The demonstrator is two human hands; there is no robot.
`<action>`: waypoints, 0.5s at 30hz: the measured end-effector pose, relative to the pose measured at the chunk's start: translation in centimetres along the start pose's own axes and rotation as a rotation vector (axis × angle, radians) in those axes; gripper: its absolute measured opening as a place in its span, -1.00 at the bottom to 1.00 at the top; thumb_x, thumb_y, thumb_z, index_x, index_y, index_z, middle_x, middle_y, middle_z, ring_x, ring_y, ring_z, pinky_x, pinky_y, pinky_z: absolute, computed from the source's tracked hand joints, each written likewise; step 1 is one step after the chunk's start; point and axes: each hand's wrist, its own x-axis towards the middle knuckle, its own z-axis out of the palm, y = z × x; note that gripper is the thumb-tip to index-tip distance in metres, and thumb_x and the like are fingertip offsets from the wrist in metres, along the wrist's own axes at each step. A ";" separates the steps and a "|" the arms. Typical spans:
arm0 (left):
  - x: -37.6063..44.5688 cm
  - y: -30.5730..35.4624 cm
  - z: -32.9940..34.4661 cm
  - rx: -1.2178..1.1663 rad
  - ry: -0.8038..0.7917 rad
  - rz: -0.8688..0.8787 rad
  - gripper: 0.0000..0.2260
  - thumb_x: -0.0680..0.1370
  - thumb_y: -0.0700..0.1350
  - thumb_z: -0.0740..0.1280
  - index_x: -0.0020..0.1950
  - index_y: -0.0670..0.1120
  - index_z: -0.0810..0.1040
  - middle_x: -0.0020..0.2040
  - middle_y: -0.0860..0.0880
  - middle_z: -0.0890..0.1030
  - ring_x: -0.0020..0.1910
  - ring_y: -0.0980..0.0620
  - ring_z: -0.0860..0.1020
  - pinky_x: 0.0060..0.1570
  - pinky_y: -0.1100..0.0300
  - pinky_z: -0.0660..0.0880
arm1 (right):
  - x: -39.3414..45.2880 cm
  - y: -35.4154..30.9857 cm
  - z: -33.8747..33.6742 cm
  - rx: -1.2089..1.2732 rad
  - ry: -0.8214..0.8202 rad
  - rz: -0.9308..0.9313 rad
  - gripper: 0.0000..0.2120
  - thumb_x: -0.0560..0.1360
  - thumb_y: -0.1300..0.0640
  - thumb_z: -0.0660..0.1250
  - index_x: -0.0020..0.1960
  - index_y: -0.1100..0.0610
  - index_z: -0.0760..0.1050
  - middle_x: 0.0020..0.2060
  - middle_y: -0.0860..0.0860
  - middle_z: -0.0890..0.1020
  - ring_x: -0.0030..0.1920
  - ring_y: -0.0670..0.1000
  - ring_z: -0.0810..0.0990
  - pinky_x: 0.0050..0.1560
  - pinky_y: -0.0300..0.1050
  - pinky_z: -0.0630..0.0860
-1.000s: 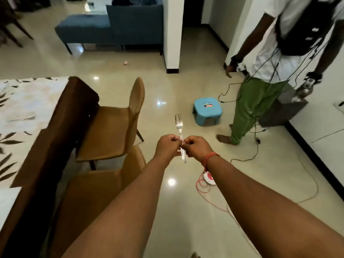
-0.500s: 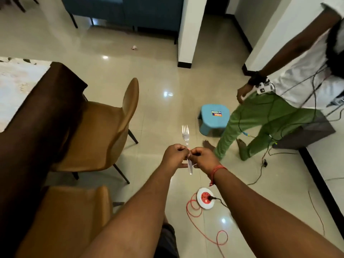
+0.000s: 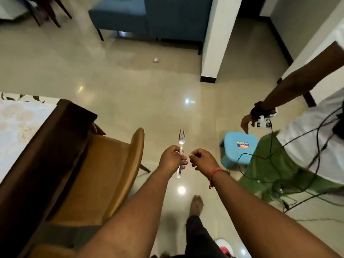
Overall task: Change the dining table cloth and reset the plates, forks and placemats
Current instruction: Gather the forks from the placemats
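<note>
A silver fork (image 3: 181, 144) stands upright in the air over the floor, tines up. My left hand (image 3: 172, 159) grips it around the middle of the handle. My right hand (image 3: 202, 161) is a small gap to the right of the fork, fingers curled into a fist and holding nothing. At the left edge the dining table (image 3: 46, 155) shows its dark brown side, with a pale patterned cloth (image 3: 16, 127) on top. No plates or placemats are in sight.
A tan chair (image 3: 104, 170) is tucked against the table just left of my hands. Another person (image 3: 307, 138) with cables stands at right beside a light blue stool (image 3: 238, 148). A white pillar (image 3: 217, 38) and a blue bench (image 3: 119, 15) are farther off.
My right hand has let go of the fork and drawn slightly right; the left hand alone holds it now. The view has shifted along the table, and the person at right has leaned closer.
</note>
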 end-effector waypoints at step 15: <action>22.9 15.3 -3.2 -0.109 0.355 -0.095 -0.83 0.55 -0.33 0.07 -0.05 -0.11 0.38 -0.29 -0.07 0.49 -0.42 0.05 0.38 -0.43 0.25 0.30 | 31.0 -15.1 -1.8 -0.225 -0.243 -0.084 -0.81 0.56 0.03 0.30 -0.05 0.16 0.54 -0.10 0.11 0.66 -0.05 0.14 0.65 0.03 0.08 0.57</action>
